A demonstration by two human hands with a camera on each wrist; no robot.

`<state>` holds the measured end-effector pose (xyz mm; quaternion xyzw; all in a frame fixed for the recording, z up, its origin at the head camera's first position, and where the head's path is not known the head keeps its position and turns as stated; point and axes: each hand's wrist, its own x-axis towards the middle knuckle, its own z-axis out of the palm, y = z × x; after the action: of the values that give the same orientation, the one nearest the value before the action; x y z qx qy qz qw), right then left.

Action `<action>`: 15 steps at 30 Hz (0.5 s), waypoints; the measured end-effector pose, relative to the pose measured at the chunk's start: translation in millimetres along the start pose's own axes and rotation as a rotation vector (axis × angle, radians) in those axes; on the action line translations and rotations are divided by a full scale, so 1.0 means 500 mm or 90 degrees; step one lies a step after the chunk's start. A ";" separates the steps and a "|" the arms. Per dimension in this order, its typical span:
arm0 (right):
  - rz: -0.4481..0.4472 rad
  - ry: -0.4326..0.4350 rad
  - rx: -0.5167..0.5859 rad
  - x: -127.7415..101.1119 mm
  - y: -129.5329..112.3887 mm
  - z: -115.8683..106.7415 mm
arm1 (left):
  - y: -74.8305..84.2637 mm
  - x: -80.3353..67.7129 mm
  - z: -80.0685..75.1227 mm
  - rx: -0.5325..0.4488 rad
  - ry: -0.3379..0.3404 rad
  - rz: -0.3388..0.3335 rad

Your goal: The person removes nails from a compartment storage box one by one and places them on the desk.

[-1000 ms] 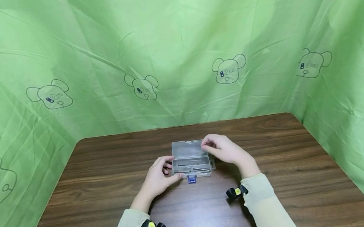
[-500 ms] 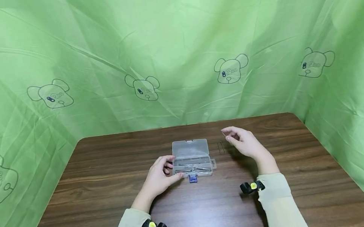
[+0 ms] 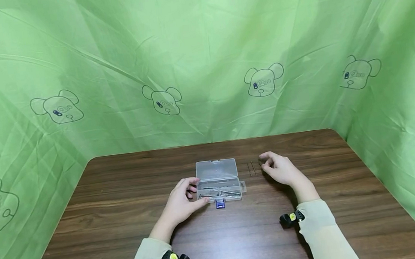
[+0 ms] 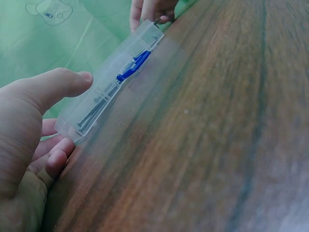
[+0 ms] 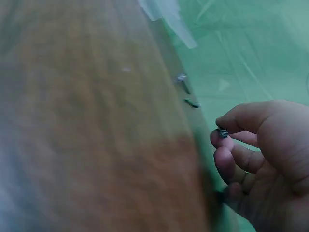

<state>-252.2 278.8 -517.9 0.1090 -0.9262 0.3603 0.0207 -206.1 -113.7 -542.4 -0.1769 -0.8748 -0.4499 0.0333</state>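
Observation:
A small clear plastic box [image 3: 218,175] lies open on the brown table [image 3: 124,209], its lid flat at the back. Several long nails fill its tray [image 3: 223,193], and a blue latch [image 3: 219,204] sits at its front. My left hand [image 3: 185,199] grips the box's left end; the left wrist view shows the thumb [image 4: 58,84] on the box [image 4: 113,87] and the fingers behind it. To the right of the box, my right hand [image 3: 270,166] is low over the table. It pinches a nail [image 5: 223,133] between thumb and fingers. Two nails [image 3: 251,168] lie between the box and that hand.
Green cloth with bear prints [image 3: 260,80] walls the table on the back and both sides. The table's far edge runs just behind the box. Bare wood lies to the left, right and front of the hands.
My right hand left the box lid, swung to the right, and came down beside the two nails on the table. The left hand and the box stayed put.

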 end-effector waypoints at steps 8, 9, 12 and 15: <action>0.014 0.041 0.014 0.004 0.010 0.030 | 0.003 -0.005 0.003 -0.001 0.002 -0.007; 0.020 0.043 0.013 0.004 0.010 0.032 | 0.003 -0.005 0.003 0.000 0.001 -0.008; 0.031 0.047 0.009 0.003 0.009 0.036 | 0.003 -0.006 0.004 -0.001 0.000 -0.012; 0.032 0.048 0.001 0.002 0.007 0.039 | 0.002 -0.007 0.006 0.001 0.000 -0.014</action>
<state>-253.4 268.1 -534.2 0.0723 -0.9270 0.3651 0.0467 -202.3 -111.7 -544.2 -0.1674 -0.8768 -0.4499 0.0288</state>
